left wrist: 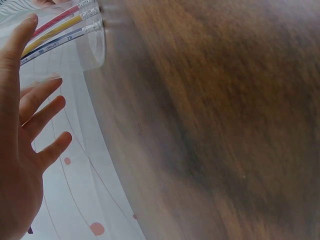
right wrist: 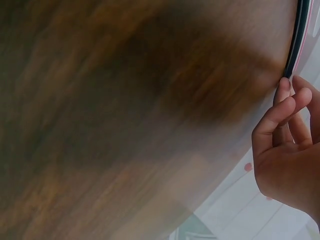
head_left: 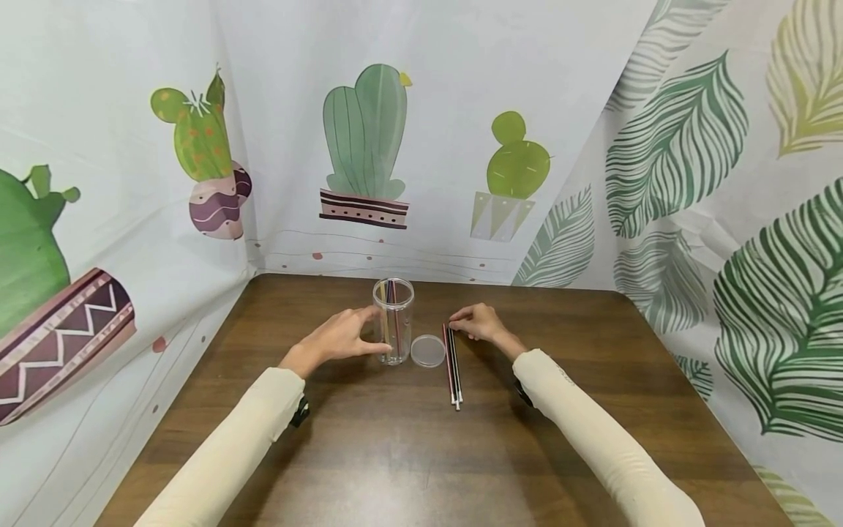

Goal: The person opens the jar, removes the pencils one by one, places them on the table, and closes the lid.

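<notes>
1. Loose pencils (head_left: 454, 366), red + black, lie flat on the table (head_left: 369, 454), R of jar (head_left: 406, 333) & lid (head_left: 428, 351). Side by side, long axes approx. parallel, running near-to-far w/ slight slant; pale capped ends toward the person, other ends away.
2. R hand (head_left: 482, 322): at pencils' far ends, fingers bent, fingertips close together & touching a dark pencil's end. Can't tell if it's a real pinch.
3. Jar: clear, upright, long axis vert., open mouth up. Pencils inside (left wrist: 55, 33), incl. red, yellow & dark, stand steeply, capped ends down at the base.
4. L hand (head_left: 345, 335): thumb & fingers spread about jar's L side; contact w/ jar can't be told.
5. Writing: "2B" legible on dark pencil in jar, L wrist view; rest of print too small to read. Loose pencils' print n/a at this res.
6. Edges: table's far edge just behind jar, patterned cloth (head_left: 441, 132) beyond. Lid flat btwn jar & loose pencils, tight gap. Open room: wood surface toward the person & R of pencils.
</notes>
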### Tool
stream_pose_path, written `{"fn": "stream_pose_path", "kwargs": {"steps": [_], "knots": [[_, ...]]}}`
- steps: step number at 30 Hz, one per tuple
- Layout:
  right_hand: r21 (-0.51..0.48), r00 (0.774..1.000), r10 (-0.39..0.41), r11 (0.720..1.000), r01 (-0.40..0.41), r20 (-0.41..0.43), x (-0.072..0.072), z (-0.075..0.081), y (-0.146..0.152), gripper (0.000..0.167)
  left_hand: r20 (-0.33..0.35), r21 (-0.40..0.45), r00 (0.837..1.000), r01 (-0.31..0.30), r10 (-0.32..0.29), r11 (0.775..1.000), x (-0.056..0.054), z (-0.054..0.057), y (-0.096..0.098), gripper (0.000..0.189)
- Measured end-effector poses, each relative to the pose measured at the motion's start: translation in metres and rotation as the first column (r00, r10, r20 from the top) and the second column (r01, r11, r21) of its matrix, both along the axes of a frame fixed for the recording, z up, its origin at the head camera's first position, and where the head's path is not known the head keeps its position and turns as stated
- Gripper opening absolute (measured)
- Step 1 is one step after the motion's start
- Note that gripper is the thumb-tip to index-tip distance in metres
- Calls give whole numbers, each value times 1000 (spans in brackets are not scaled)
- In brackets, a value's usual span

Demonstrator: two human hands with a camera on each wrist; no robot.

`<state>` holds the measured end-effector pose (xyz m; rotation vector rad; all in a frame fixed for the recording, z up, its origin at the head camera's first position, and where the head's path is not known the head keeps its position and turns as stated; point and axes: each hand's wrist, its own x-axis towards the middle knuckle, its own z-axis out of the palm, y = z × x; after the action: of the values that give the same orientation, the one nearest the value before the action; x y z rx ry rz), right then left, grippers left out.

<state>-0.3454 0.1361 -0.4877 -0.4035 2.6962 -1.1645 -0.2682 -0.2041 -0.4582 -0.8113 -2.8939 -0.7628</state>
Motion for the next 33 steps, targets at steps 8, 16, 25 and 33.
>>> {"fn": "stream_pose_path", "kwargs": {"steps": [8,16,25,33], "knots": [[-2,1000,-12,1000,12,-18,-5,2,7,23,0,-13,1000,-10,10,1000,-1,0,0,83],[13,998,-18,1000,19,-53,-8,20,13,21,12,-6,1000,-2,2,1000,0,1,0,84],[19,993,37,999,-35,-117,-14,48,4,23,-10,5,1000,7,-7,1000,0,2,-2,84],[26,988,58,998,-54,-141,-12,63,-2,25,-6,-7,1000,10,-10,1000,1,2,1,86]]}}
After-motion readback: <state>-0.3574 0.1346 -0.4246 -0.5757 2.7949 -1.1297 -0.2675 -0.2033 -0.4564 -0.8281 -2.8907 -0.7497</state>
